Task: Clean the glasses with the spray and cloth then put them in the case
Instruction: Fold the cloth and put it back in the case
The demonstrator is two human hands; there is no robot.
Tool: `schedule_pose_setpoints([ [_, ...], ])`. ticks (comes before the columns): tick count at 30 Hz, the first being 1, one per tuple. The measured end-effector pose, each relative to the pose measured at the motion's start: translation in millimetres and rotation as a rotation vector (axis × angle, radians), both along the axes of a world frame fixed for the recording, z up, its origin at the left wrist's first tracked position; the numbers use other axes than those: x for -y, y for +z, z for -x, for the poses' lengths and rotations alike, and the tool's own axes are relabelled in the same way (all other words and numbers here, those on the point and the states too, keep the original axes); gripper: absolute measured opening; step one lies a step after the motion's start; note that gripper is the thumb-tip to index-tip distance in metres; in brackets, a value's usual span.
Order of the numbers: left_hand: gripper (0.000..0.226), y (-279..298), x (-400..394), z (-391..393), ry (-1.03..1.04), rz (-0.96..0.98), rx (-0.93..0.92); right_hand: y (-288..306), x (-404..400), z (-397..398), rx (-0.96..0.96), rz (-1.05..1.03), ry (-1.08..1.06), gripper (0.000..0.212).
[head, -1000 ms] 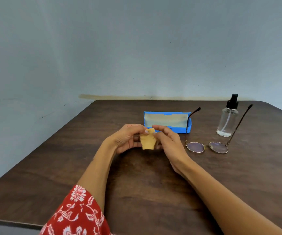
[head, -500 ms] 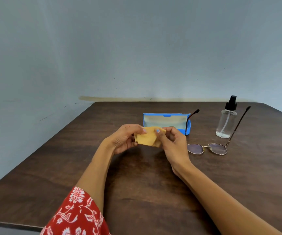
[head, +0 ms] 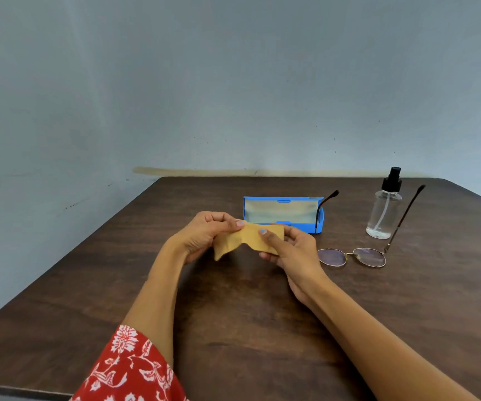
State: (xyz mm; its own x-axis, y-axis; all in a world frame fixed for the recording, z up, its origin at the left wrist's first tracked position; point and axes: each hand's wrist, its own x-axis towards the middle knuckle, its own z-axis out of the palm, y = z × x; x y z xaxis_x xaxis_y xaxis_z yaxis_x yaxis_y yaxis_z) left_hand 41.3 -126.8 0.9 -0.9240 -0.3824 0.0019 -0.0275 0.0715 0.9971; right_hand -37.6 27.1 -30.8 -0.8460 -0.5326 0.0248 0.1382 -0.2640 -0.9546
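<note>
Cloth (head: pixel 249 238), tan, held above the table (head: pixel 233 314) between both hands and partly spread. The left hand (head: pixel 201 237) pinches its upper left part between thumb and fingers; the right hand (head: pixel 287 250) pinches its right part, thumb on the near face and fingers curled behind. The lower left corner of the cloth hangs free. Glasses (head: pixel 352 257), just right of the right hand, lie lenses-down on the table with both arms unfolded and pointing up and away; neither hand touches them. Case (head: pixel 282 211), blue, stands open directly behind the hands, its pale lining facing the viewer; one arm of the glasses crosses in front of its right end. Spray bottle (head: pixel 384 211), clear with a black pump top, stands upright behind the glasses, near the table's far right edge. A red floral sleeve (head: pixel 129 369) covers the left upper arm.
</note>
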Motion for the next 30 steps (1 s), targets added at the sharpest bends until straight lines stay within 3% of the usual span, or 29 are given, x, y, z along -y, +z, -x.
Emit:
schedule_pose_setpoints([
  [11,0.016,3.7,12.2,-10.0,0.107,-0.174,0.076,17.7,4.5,11.9,0.311,-0.127,0.064,0.045],
  [16,0.029,2.8,21.4,-12.1,0.199,-0.287,0.044,16.2,16.8,4.7,0.324,-0.073,-0.014,0.015],
  [23,0.029,6.3,18.8,-10.2,0.278,-0.285,-0.017,23.2,23.8,5.3,0.396,-0.079,-0.018,0.037],
  [26,0.027,6.6,22.6,-10.7,0.343,-0.328,-0.055,22.1,27.1,6.8,0.354,-0.160,-0.074,0.041],
  [30,0.031,6.7,26.7,-7.9,0.439,-0.436,-0.095,15.2,33.2,5.3,0.024,-0.275,-0.315,0.035],
])
